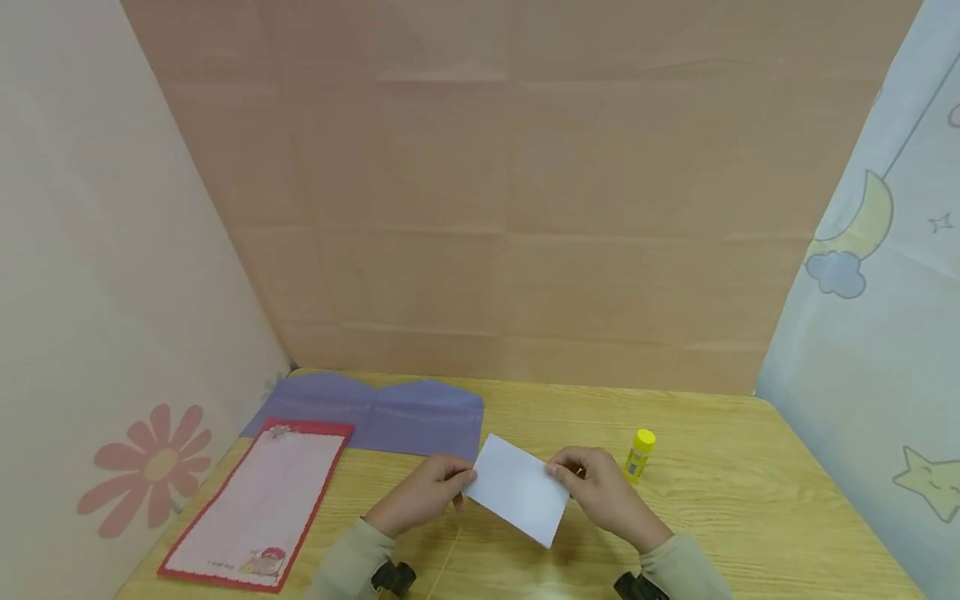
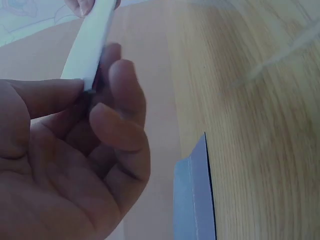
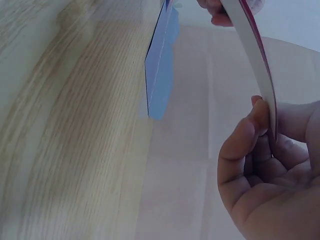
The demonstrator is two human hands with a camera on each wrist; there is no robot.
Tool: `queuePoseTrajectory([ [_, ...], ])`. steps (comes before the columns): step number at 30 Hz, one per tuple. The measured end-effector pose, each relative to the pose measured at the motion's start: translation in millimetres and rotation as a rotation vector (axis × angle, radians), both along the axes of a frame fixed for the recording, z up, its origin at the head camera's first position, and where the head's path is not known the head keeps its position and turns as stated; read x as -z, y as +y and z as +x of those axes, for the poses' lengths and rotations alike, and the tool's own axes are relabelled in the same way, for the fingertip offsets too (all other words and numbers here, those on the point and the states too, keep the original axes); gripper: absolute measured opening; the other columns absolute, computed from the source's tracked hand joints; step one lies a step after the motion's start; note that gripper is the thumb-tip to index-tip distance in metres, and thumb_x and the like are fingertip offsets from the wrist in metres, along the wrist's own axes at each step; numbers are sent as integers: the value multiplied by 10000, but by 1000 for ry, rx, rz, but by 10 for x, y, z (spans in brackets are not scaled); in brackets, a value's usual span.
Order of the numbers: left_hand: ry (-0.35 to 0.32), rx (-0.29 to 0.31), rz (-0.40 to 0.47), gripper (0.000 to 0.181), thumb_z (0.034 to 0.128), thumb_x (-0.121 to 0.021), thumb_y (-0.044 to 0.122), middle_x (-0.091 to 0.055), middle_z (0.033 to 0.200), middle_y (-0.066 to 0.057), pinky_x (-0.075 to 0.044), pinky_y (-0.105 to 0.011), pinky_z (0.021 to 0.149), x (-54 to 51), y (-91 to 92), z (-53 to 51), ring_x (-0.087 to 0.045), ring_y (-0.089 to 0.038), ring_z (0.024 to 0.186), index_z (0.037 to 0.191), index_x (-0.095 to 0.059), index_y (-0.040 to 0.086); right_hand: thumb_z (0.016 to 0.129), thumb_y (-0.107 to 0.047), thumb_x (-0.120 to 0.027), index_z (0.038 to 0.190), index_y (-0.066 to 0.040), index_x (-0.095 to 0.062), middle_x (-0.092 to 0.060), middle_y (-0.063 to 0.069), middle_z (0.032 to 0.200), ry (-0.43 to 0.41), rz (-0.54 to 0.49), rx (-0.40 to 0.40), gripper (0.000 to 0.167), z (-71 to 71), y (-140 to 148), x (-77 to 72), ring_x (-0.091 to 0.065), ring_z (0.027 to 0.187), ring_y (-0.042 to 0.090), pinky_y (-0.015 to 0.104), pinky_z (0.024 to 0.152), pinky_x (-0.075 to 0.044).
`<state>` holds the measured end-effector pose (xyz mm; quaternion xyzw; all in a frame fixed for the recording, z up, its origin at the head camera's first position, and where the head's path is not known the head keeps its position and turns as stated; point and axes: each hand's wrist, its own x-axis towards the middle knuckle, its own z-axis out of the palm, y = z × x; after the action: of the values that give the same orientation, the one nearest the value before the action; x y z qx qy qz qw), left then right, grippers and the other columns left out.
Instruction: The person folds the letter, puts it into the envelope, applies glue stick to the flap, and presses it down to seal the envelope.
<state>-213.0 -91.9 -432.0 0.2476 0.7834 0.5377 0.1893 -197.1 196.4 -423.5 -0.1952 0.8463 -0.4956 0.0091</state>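
Observation:
A folded white sheet of paper is held up over the table, tilted, between both hands. My left hand pinches its left edge between thumb and fingers. At its right edge, the right hand pinches the paper the same way. In the left wrist view the folded paper is seen nearly edge-on, with a little red at its lower edge. From the right wrist it looks slightly bowed, with a red strip along one side. Its inner face is hidden.
A pink letter sheet with a red border lies at the left. Behind it are purple envelope-like papers with pointed flaps. A yellow glue stick stands upright beyond the right hand. Papered walls enclose the wooden table on three sides.

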Motion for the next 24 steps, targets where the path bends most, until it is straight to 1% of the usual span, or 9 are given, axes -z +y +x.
queuePoseTrajectory([
  [1, 4, 1, -7, 383, 1066, -486, 219, -533, 684, -38, -382, -261, 485, 4, 3, -3, -597, -446, 723, 709, -457, 82, 998, -174, -618, 982, -40, -734, -707, 27, 877, 0, 1, 4, 178, -4, 3, 2, -594, 705, 90, 261, 609, -510],
  [4, 35, -8, -28, 362, 1063, -491, 212, -640, 772, -101, -468, -293, 558, 14, 7, -11, -635, -354, 739, 747, -552, 48, 987, -168, -634, 968, -54, -739, -704, 16, 867, -5, 20, 28, 157, -18, 11, 14, -579, 699, 90, 255, 599, -498],
  [5, 41, -12, -28, 342, 1062, -493, 211, -666, 807, -123, -478, -295, 581, 17, 7, -11, -630, -317, 723, 784, -597, 42, 982, -168, -641, 960, -61, -741, -702, 10, 863, -4, 28, 36, 148, -20, 13, 23, -572, 699, 91, 254, 595, -491],
  [7, 56, -12, -34, 323, 1059, -499, 212, -659, 782, -153, -479, -287, 603, 18, 5, -11, -597, -293, 675, 823, -640, 44, 966, -178, -665, 945, -86, -743, -696, -2, 854, -9, 45, 54, 122, -29, 13, 38, -566, 705, 97, 250, 595, -484],
  [10, 67, -2, -31, 293, 1051, -515, 211, -657, 759, -178, -424, -277, 563, 21, 3, -13, -570, -338, 654, 873, -687, 54, 956, -194, -681, 946, -105, -738, -686, -8, 860, -17, 57, 55, 106, -39, 6, 64, -566, 726, 112, 254, 598, -485],
  [13, 66, -8, -18, 259, 1037, -547, 230, -671, 759, -173, -459, -295, 578, 33, 9, -23, -605, -382, 695, 920, -720, 77, 963, -203, -673, 953, -120, -729, -674, -11, 862, -26, 70, 56, 101, -39, -10, 81, -573, 738, 127, 260, 603, -494],
  [16, 60, -45, -5, 238, 1018, -587, 261, -686, 760, -167, -523, -355, 638, 58, 9, -47, -640, -387, 738, 953, -747, 96, 973, -192, -657, 948, -131, -722, -667, -23, 856, -32, 88, 78, 93, -34, -24, 88, -570, 741, 129, 258, 610, -490],
  [19, 85, -80, -26, 261, 1022, -583, 279, -690, 776, -150, -534, -367, 644, 76, -12, -81, -639, -378, 749, 947, -750, 92, 973, -167, -651, 947, -134, -720, -666, -30, 853, -39, 91, 105, 81, -30, -34, 81, -563, 739, 126, 255, 613, -480],
  [24, 175, -155, -149, 259, 1034, -562, 291, -701, 971, -108, -522, -352, 687, 84, -105, -142, -630, -268, 830, 1056, -732, 97, 970, -168, -655, 952, -108, -714, -672, -19, 861, -28, 74, 128, 86, -38, -30, 67, -556, 738, 113, 249, 621, -466],
])
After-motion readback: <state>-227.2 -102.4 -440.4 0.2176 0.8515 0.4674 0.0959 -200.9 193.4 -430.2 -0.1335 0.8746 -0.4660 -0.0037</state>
